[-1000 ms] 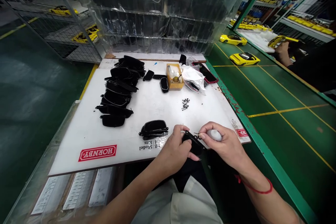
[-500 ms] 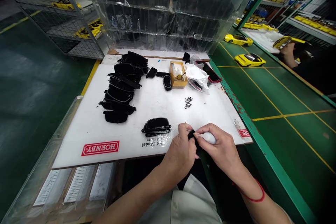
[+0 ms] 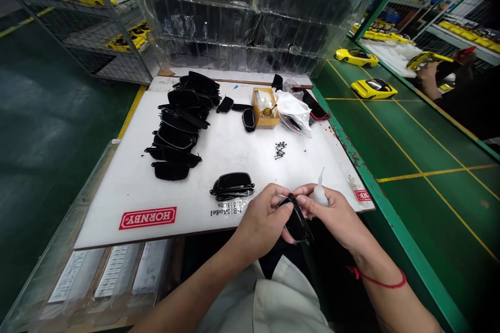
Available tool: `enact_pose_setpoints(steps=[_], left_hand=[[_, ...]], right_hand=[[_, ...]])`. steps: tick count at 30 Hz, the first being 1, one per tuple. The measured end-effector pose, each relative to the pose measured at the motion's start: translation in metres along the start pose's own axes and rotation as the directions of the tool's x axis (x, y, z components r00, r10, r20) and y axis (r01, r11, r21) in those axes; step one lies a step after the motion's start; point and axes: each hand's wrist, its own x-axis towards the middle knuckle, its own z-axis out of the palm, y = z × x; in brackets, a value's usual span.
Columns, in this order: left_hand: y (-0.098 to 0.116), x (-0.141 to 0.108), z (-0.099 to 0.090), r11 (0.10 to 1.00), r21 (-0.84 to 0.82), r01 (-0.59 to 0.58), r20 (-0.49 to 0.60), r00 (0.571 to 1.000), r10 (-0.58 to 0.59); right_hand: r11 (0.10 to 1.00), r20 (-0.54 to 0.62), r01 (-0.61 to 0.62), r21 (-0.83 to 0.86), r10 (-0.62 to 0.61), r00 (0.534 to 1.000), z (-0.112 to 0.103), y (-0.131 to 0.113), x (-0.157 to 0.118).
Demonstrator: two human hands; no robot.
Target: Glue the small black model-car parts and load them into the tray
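Near the board's front edge, my left hand (image 3: 269, 218) grips a glossy black part (image 3: 297, 222), tilted and partly below the board's edge. My right hand (image 3: 332, 210) is wrapped round a small white bottle (image 3: 320, 195) whose thin nozzle points up; its fingertips touch the black part's upper end. Left of my hands lies a small stack of black parts (image 3: 233, 186). A long row of overlapping black parts (image 3: 176, 136) covers the board's left side. Small dark pins (image 3: 280, 150) lie in a loose group beyond my hands.
On the white board (image 3: 128, 177) stand a yellow box (image 3: 266, 114) and a white plastic bag (image 3: 292, 112), beside a dark red-edged phone (image 3: 316, 106). Clear bins (image 3: 242, 21) rise behind. Yellow model cars (image 3: 374, 88) sit right, near another person's hand (image 3: 428, 79).
The bottle has turned so its nozzle points up, away from the black part. The black part has tilted, showing its broad face. My right hand has shifted slightly right.
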Motion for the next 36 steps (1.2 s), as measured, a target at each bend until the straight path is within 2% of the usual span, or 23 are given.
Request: enact_pose_setpoints(steps=[3,8,18,32,36], left_hand=[[0.003,0.001,0.000,0.998,-0.044,0.032,0.030,0.999,-0.031],[0.004,0.000,0.000,0.998,-0.022,0.055,0.042,0.998,-0.054],[0.010,-0.001,0.003,0.996,-0.049,0.080,0.047,0.996,-0.077],[0.008,0.002,0.002,0.996,0.052,0.073,0.009,0.997,-0.073],[0.008,0.002,0.003,0.997,0.031,0.068,0.022,0.997,-0.069]], right_hand=[[1.000,0.087,-0.007,0.021,0.006,0.996,-0.004,0.003,0.000],[1.000,0.137,0.014,0.027,-0.017,0.990,-0.006,0.000,-0.001],[0.994,0.168,0.107,0.038,-0.112,0.979,-0.008,0.004,-0.001],[0.994,0.190,0.092,0.059,-0.101,0.976,-0.011,0.008,0.004],[0.995,0.189,0.078,0.064,-0.089,0.978,-0.012,0.009,0.004]])
